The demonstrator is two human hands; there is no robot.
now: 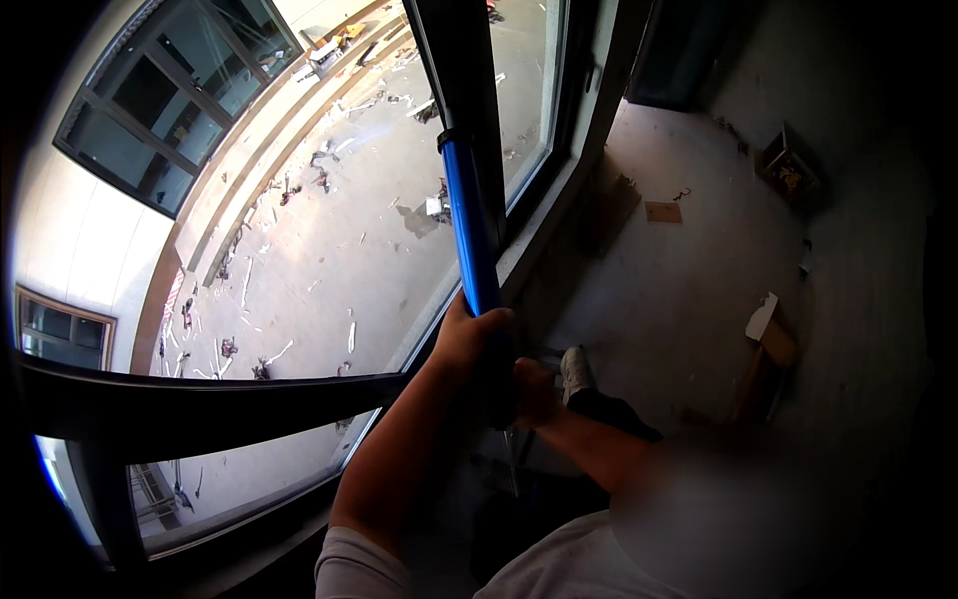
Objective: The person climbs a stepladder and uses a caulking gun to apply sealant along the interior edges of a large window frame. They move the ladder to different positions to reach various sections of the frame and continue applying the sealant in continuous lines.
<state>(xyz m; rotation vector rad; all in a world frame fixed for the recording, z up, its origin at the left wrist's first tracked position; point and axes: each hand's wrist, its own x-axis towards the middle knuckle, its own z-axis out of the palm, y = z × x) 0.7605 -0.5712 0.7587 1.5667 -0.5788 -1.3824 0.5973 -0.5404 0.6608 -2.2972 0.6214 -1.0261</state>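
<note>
We count two hands on one long strip of blue film (471,235), glossy and smooth, which runs down the dark upright window frame (461,60). Our left hand (469,334) has its fingers curled shut around the film's lower end, near the frame's foot. Our right hand (534,391) sits just below and beside it, touching the same dark upright, but we cannot tell how far its fingers are closed. One dark horizontal frame bar (200,404) crosses below the glass. On the rough grey concrete floor (689,290) we count one flat brown cardboard piece (663,211), one open box (788,170) by the wall, and one white shoe (576,371).
</note>
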